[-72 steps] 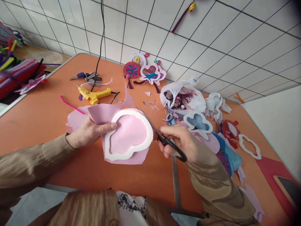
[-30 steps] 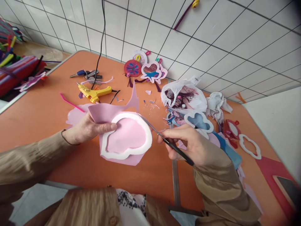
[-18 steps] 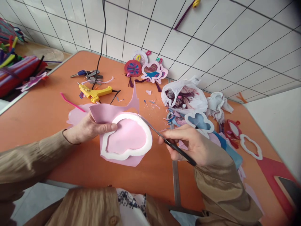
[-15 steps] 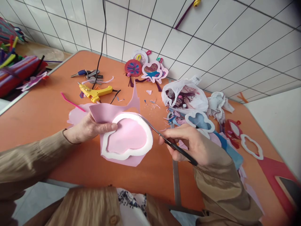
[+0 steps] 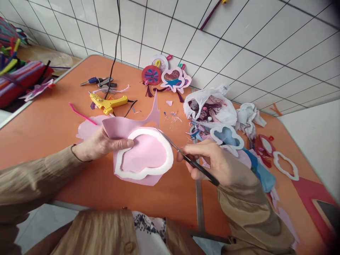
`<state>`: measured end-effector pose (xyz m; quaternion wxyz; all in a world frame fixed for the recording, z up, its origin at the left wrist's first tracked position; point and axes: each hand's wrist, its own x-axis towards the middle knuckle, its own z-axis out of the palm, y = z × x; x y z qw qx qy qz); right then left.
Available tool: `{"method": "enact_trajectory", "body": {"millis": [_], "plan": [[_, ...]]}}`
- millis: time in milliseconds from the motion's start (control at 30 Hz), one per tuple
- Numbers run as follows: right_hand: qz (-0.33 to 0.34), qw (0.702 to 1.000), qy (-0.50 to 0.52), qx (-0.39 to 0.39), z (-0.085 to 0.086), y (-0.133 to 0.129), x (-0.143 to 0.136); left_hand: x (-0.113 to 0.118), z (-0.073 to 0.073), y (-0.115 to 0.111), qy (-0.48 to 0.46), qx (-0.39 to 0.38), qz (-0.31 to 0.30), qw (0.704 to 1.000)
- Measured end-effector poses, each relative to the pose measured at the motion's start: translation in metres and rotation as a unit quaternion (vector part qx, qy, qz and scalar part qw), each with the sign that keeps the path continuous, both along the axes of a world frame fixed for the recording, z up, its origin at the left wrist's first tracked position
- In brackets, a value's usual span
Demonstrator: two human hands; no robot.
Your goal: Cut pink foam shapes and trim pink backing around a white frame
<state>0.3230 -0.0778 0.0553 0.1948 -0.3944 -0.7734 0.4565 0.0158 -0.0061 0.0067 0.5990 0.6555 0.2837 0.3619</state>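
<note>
My left hand (image 5: pixel 97 143) pinches a pink foam sheet (image 5: pixel 143 152), its thumb on top at the left side. On the sheet lies a white cloud-shaped frame (image 5: pixel 170 156) with a wide opening where the pink shows through. A partly cut strip of the pink sheet curls up along the far side and ends in a thin point. My right hand (image 5: pixel 212 161) grips black-handled scissors (image 5: pixel 198 165). The blades meet the sheet at the upper right rim of the white frame; whether they are parted is hard to see.
A yellow glue gun (image 5: pixel 108 103) lies behind the left hand, near keys (image 5: pixel 102 82). Finished ornaments (image 5: pixel 151 75) lean at the tiled wall. Toward the right are a white plastic bag (image 5: pixel 223 109), foam scraps (image 5: pixel 196 132) and another white frame (image 5: pixel 285 165). A metal seam (image 5: pixel 199 205) crosses the orange table (image 5: pixel 87 187).
The scissors and right hand have shifted very slightly left against the sheet. The left hand keeps its hold, and the view has moved a little.
</note>
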Motion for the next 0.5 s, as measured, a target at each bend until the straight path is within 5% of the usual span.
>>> {"method": "enact_trajectory", "body": {"millis": [500], "plan": [[0.027,0.998,-0.033,0.041,0.010,-0.002,0.001,-0.002,0.001,0.003,0.033,0.076,-0.019,0.996]]}}
